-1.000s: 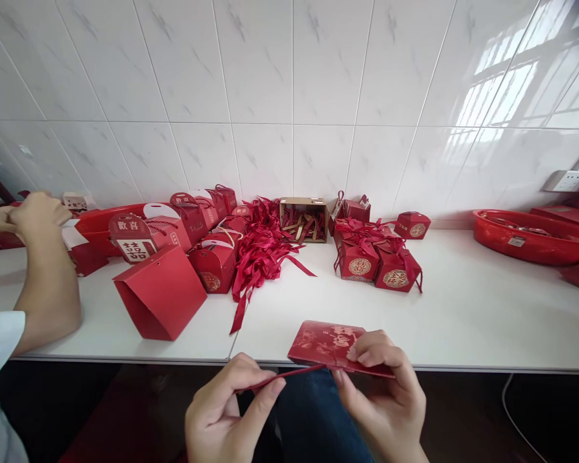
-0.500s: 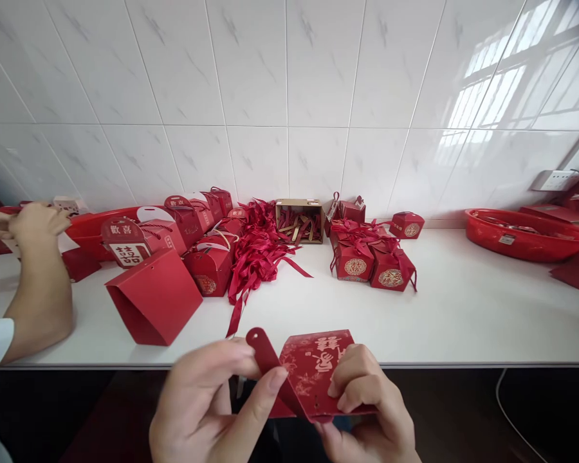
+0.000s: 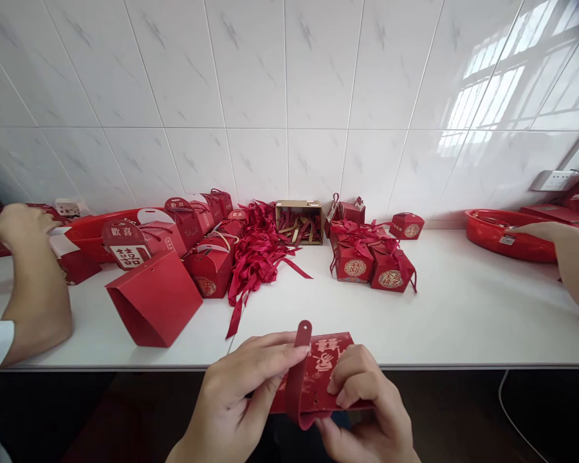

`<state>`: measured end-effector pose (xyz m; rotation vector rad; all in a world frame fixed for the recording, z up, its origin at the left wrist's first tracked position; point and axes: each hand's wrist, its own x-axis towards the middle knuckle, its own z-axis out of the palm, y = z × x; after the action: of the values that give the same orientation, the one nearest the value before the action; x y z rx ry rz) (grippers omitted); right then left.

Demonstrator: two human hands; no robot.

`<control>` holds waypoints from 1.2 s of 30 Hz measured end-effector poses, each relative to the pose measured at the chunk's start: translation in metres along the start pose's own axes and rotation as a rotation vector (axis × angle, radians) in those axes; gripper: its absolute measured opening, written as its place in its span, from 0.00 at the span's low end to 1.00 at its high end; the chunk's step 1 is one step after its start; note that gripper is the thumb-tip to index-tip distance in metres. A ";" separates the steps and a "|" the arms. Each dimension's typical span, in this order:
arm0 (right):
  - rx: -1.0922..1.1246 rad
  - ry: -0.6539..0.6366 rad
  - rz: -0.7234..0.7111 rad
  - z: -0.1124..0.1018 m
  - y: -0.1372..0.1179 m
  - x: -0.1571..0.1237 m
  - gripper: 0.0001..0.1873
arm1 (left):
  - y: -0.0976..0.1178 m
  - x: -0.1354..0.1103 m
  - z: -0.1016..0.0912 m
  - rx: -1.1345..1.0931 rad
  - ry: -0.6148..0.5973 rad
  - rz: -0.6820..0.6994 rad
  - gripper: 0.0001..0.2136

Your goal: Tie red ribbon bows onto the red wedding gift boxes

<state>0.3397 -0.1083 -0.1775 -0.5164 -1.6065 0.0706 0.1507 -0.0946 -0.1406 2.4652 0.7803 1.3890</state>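
Note:
Both my hands hold a flat red card box blank (image 3: 321, 379) with gold print, just in front of the white counter's edge (image 3: 415, 365). My left hand (image 3: 238, 402) pinches a rounded flap with a hole and bends it upright. My right hand (image 3: 367, 405) grips the blank's right side, thumb on the printed face. Beyond them lie a heap of red ribbons (image 3: 258, 254) and two finished ribboned boxes (image 3: 371, 263).
A folded red box (image 3: 154, 299) stands at the left, behind it several red handled boxes (image 3: 174, 225) and a red basin (image 3: 89, 225). A cardboard box (image 3: 299, 218) sits by the wall. Another red basin (image 3: 516, 235) is at right. Other people's arms (image 3: 33, 283) reach in from both sides.
The blank went from lying flat to being tilted up toward me. My left hand folded the holed flap upright. A second person's arm came in from the right toward the basin.

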 end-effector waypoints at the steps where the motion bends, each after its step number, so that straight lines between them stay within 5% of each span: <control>1: 0.006 0.000 0.002 0.000 0.000 0.000 0.13 | 0.000 0.001 0.000 -0.007 -0.009 0.006 0.20; 9: 0.019 0.017 0.038 -0.002 0.003 -0.003 0.12 | 0.005 0.005 0.010 -0.116 0.169 -0.047 0.15; 15: 0.046 0.026 0.077 -0.002 0.004 -0.006 0.12 | 0.013 0.004 0.021 -0.230 0.062 -0.132 0.15; 36: 0.175 0.061 0.252 0.002 0.000 -0.011 0.11 | 0.020 0.003 0.020 -0.307 0.042 -0.077 0.14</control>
<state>0.3378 -0.1119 -0.1875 -0.5761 -1.4534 0.3780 0.1761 -0.1080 -0.1408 2.1574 0.6106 1.4184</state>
